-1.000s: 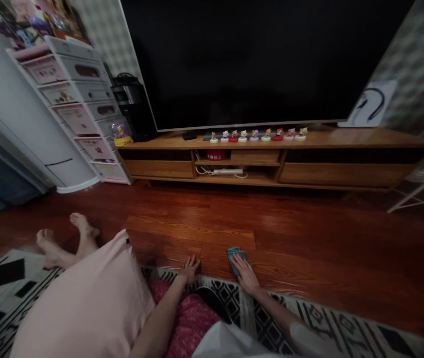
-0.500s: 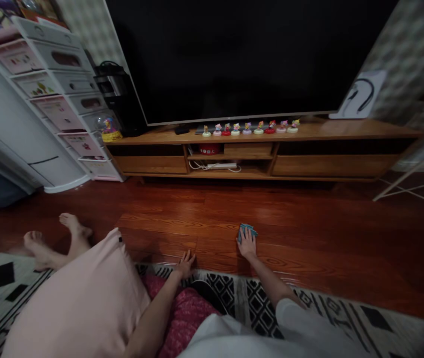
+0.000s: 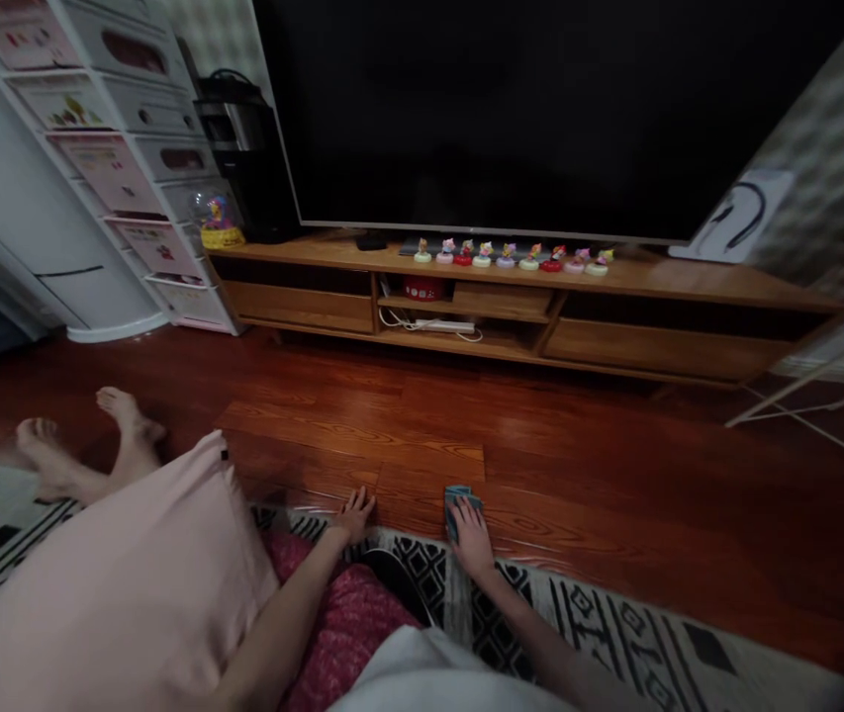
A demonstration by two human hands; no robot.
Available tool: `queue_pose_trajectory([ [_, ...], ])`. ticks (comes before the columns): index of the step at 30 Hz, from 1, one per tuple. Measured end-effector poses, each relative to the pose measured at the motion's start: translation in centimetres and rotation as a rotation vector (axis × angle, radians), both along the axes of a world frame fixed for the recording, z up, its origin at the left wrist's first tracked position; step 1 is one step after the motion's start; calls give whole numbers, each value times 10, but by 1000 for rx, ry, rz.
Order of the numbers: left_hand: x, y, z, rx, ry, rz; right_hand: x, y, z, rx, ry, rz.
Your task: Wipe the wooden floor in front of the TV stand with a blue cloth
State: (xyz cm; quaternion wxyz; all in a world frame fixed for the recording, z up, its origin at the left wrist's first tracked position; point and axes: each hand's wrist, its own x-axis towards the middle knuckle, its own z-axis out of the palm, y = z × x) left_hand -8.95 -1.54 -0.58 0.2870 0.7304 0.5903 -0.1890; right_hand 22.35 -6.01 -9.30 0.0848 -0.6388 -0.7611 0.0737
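Cloth (image 3: 457, 491) under right hand (image 3: 471, 534), on wood floor (image 3: 570, 445) by rug (image 3: 607, 613) edge.
Visible part's long axis runs roughly rug to TV stand (image 3: 651, 341); blue-teal, looks folded, partly hidden. Right hand open, palm down on it; left hand (image 3: 354, 516) open, fingers spread on floor.

The right hand (image 3: 473, 539) partly hides the teal cloth (image 3: 458, 491).

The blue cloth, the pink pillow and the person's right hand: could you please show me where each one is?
Blue cloth (image 3: 458, 491): head view, on its uncovered far part.
Pink pillow (image 3: 125, 583): head view, on the middle of its visible side.
Right hand (image 3: 472, 539): head view, on the back of the hand.
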Motion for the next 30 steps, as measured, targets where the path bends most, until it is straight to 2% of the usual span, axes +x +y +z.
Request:
queue_pose_trajectory([
  [6, 1, -1, 4, -16, 8, -7, -10, 110, 22, -9, -31, -188],
  [9, 1, -1, 5, -12, 21, 1, -18, 145, 31, -69, -48, -294],
  [11, 1, -1, 5, -11, 16, 3, -24, 148, 31, -72, -53, -289],
  [13, 2, -1, 5, -14, 13, 1, -29, 135, 25, -40, -51, -202],
  [15, 3, -1, 3, -17, 11, -2, -34, 108, 15, 5, -38, -60],
  [18, 2, -2, -1, -16, 10, -1, -42, 51, -1, 54, -3, 119],
  [20, 2, -2, -3, -15, 7, -5, -48, 20, -5, 62, 15, 175],
  [22, 1, -2, -4, -19, 1, -12, -53, 9, -2, 59, 23, 202],
  [23, 1, -2, -3, -21, -1, -13, -56, 12, 2, 54, 24, 209],
  [25, 1, -3, 0, -26, -3, -10, -60, 35, 14, 35, 21, 205],
  [30, 1, -3, 7, -25, -10, 0, -75, 126, 48, -105, -13, 40],
])
